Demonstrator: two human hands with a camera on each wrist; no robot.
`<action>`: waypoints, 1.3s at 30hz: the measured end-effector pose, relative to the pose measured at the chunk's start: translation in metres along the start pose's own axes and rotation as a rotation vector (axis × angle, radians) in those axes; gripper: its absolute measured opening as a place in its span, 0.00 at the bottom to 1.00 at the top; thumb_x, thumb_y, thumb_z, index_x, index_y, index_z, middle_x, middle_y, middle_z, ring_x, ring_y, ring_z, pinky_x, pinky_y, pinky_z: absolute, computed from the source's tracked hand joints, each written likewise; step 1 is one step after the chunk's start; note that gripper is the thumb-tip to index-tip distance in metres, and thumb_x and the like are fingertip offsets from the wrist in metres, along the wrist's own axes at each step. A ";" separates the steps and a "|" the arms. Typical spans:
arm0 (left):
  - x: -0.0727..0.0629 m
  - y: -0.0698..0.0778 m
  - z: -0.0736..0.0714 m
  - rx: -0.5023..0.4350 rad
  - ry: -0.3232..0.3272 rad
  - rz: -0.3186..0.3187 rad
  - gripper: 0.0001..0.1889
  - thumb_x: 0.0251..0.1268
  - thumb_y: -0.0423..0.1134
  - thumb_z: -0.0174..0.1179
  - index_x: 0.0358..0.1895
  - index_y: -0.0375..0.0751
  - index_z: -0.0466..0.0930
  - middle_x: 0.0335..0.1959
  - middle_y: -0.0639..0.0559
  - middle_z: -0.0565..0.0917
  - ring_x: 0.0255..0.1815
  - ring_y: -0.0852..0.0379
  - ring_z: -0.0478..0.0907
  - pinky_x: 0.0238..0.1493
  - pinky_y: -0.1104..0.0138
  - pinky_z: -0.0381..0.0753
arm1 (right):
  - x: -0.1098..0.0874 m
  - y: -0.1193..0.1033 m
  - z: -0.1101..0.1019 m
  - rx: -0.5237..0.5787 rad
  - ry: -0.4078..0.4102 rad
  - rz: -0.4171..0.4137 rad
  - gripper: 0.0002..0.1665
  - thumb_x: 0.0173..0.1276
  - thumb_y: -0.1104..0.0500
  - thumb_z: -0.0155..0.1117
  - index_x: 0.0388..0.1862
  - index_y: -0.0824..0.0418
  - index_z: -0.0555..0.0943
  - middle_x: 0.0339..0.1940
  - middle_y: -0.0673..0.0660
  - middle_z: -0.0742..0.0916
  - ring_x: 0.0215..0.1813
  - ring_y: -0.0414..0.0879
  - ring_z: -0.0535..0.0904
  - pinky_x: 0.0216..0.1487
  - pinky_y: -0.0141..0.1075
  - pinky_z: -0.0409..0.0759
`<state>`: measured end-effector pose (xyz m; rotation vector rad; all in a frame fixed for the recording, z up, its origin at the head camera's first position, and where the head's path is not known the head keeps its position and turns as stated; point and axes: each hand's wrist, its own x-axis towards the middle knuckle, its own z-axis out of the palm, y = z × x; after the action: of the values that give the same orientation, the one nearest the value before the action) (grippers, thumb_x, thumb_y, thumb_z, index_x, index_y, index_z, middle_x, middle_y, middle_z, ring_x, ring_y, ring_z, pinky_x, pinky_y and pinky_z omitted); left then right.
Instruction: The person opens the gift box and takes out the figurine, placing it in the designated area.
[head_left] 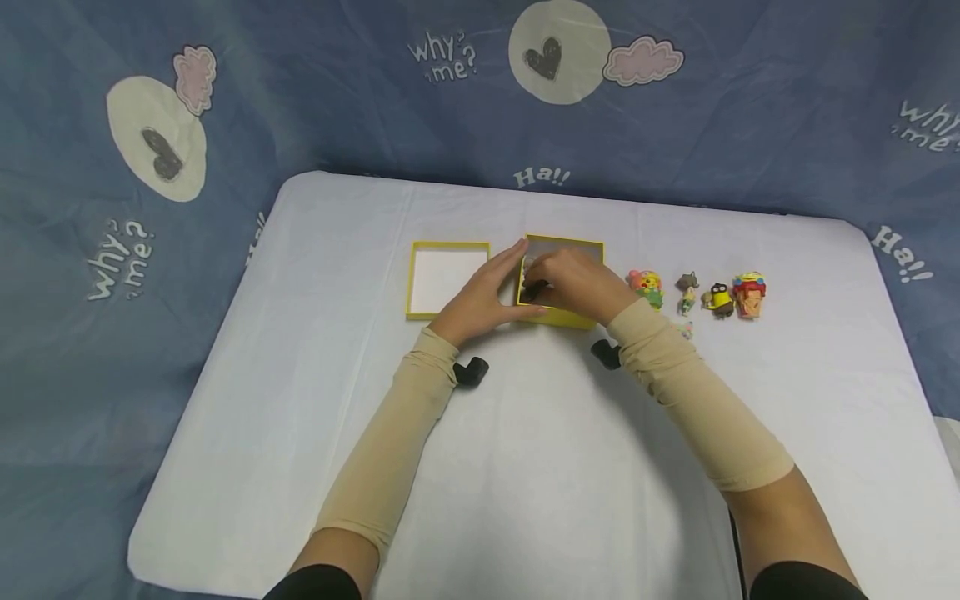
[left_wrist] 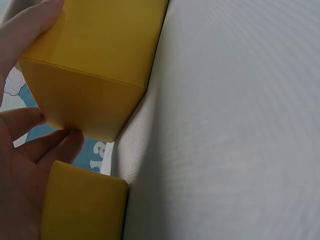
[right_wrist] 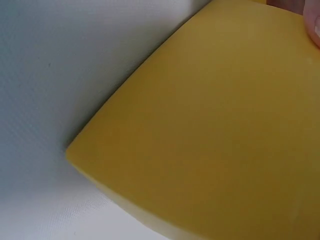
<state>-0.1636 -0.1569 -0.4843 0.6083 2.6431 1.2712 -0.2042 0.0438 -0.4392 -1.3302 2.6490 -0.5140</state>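
An open yellow box (head_left: 572,320) with a grey inside stands on the table. My left hand (head_left: 480,302) holds it at the left, thumb on the front wall and fingers along the left side. In the left wrist view, that thumb and the fingertips touch the yellow walls of the box (left_wrist: 95,40). My right hand (head_left: 573,279) reaches down into the box with bent fingers. Something dark shows below its fingers, too small to make out; whether they hold it is hidden. The right wrist view is mostly filled by the box's front wall (right_wrist: 200,130).
Left of the box lies a yellow-rimmed lid (head_left: 450,315), white inside. On its right are small toy figures: a colourful one (head_left: 647,287), a grey-topped one (head_left: 687,292), a yellow minion (head_left: 720,300) and a red-and-tan one (head_left: 749,296). A white cloth covers the table (head_left: 525,467).
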 end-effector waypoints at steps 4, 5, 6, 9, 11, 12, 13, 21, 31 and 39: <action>0.000 -0.002 0.001 -0.004 0.000 0.003 0.56 0.59 0.61 0.73 0.85 0.59 0.46 0.86 0.62 0.50 0.87 0.52 0.49 0.87 0.58 0.53 | -0.001 0.003 0.000 0.027 0.001 0.013 0.10 0.61 0.65 0.79 0.42 0.58 0.92 0.40 0.53 0.93 0.43 0.46 0.89 0.49 0.42 0.89; 0.000 -0.002 0.001 -0.006 0.000 0.004 0.56 0.59 0.61 0.73 0.85 0.59 0.46 0.86 0.62 0.50 0.87 0.52 0.49 0.87 0.58 0.53 | -0.002 0.005 0.000 0.032 0.004 0.016 0.10 0.61 0.66 0.78 0.42 0.59 0.91 0.40 0.53 0.93 0.43 0.46 0.90 0.49 0.42 0.89; 0.000 -0.002 0.001 -0.007 0.000 0.003 0.56 0.59 0.62 0.73 0.85 0.60 0.46 0.86 0.63 0.50 0.87 0.53 0.49 0.87 0.58 0.53 | -0.003 0.006 -0.001 0.036 0.009 0.017 0.09 0.62 0.66 0.78 0.42 0.59 0.91 0.39 0.53 0.93 0.43 0.46 0.90 0.49 0.42 0.89; 0.000 -0.001 0.000 -0.009 0.001 -0.001 0.56 0.59 0.62 0.73 0.85 0.60 0.46 0.86 0.63 0.50 0.87 0.54 0.49 0.87 0.58 0.52 | -0.005 0.009 -0.001 0.051 0.033 0.008 0.08 0.62 0.68 0.76 0.40 0.61 0.91 0.37 0.54 0.93 0.41 0.47 0.89 0.49 0.43 0.89; 0.000 0.000 0.000 -0.008 0.003 -0.003 0.56 0.59 0.62 0.73 0.85 0.60 0.46 0.86 0.63 0.50 0.87 0.55 0.49 0.87 0.59 0.52 | -0.006 0.011 -0.002 0.063 0.052 -0.005 0.07 0.62 0.69 0.75 0.39 0.61 0.91 0.36 0.54 0.93 0.40 0.48 0.89 0.48 0.44 0.89; -0.001 0.000 0.000 -0.007 0.004 -0.003 0.56 0.59 0.62 0.73 0.85 0.60 0.46 0.86 0.63 0.50 0.87 0.54 0.49 0.87 0.59 0.52 | -0.007 0.012 -0.002 0.070 0.060 -0.013 0.07 0.62 0.70 0.75 0.38 0.61 0.91 0.36 0.54 0.93 0.40 0.48 0.89 0.47 0.44 0.89; -0.001 0.001 0.000 -0.007 0.004 -0.003 0.56 0.59 0.62 0.73 0.85 0.60 0.46 0.86 0.63 0.50 0.87 0.55 0.49 0.87 0.59 0.52 | -0.008 0.013 -0.002 0.076 0.067 -0.015 0.07 0.63 0.69 0.75 0.38 0.61 0.91 0.36 0.54 0.93 0.40 0.48 0.90 0.47 0.44 0.89; 0.000 0.001 0.000 0.000 0.002 0.009 0.57 0.59 0.62 0.73 0.85 0.58 0.46 0.86 0.61 0.50 0.87 0.51 0.49 0.87 0.57 0.52 | -0.015 0.016 -0.008 0.145 0.050 0.088 0.13 0.66 0.64 0.74 0.49 0.61 0.91 0.44 0.56 0.94 0.47 0.49 0.91 0.53 0.46 0.89; 0.000 0.002 0.000 0.004 0.001 -0.001 0.57 0.59 0.62 0.73 0.85 0.57 0.46 0.86 0.59 0.50 0.87 0.51 0.50 0.87 0.57 0.52 | -0.025 0.019 -0.013 0.383 0.127 0.184 0.14 0.66 0.65 0.74 0.50 0.61 0.91 0.49 0.60 0.92 0.48 0.51 0.91 0.51 0.45 0.91; 0.001 0.002 0.000 0.009 0.000 -0.012 0.57 0.58 0.63 0.73 0.85 0.58 0.46 0.86 0.60 0.51 0.87 0.56 0.49 0.87 0.58 0.52 | -0.033 0.018 -0.013 0.427 0.198 0.304 0.14 0.64 0.61 0.77 0.49 0.60 0.91 0.47 0.59 0.93 0.45 0.53 0.92 0.50 0.47 0.91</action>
<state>-0.1640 -0.1550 -0.4829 0.5933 2.6503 1.2569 -0.2013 0.0830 -0.4346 -0.7738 2.6096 -1.1319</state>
